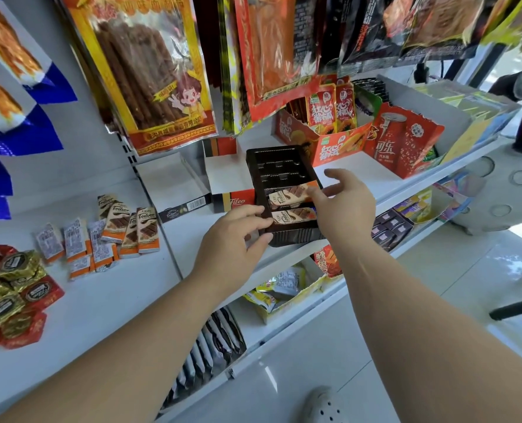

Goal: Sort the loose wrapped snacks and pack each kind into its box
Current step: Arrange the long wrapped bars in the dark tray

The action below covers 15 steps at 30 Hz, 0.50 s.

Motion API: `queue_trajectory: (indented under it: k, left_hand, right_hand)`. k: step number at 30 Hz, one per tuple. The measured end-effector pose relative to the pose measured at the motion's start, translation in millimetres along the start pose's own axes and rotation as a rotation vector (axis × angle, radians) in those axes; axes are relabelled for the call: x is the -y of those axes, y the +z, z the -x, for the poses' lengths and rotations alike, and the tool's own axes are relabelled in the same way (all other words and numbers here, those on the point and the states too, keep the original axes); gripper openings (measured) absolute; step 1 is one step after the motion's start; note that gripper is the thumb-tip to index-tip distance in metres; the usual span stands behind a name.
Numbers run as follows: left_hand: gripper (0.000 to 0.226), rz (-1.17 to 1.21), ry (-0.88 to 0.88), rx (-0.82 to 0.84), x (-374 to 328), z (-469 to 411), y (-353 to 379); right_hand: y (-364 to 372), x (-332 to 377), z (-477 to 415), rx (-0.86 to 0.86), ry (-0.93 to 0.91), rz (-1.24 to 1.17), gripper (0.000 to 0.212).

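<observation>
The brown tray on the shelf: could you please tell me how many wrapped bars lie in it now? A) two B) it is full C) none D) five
A: two bars lie in the near slots of the tray; the slots behind are empty.

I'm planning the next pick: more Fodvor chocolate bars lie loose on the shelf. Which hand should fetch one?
The left hand, probably. The loose chocolate bars lie on its side, a short reach with no crossing over. The right hand is at the brown tray, fingers on the packed bars.
</observation>
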<state>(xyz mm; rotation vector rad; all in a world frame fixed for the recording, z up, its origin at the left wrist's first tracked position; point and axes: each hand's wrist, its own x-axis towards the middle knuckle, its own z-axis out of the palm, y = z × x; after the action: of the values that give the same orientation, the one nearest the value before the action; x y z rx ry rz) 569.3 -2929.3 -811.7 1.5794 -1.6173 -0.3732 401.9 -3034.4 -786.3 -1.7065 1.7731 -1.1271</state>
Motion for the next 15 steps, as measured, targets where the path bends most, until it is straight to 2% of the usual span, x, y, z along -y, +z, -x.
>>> queue_trajectory:
  k: [6,15]
  left_hand:
    - [0.025,0.002,-0.005,0.003,-0.4,0.0,0.0]
    - [0.025,0.024,-0.011,0.017,1.5,-3.0,1.2]
  right_hand:
    - [4.4,-9.1,1.8,0.036,-0.154,0.203,0.017]
    - [-1.1,-11.3,8.7,0.089,-0.178,0.221,0.024]
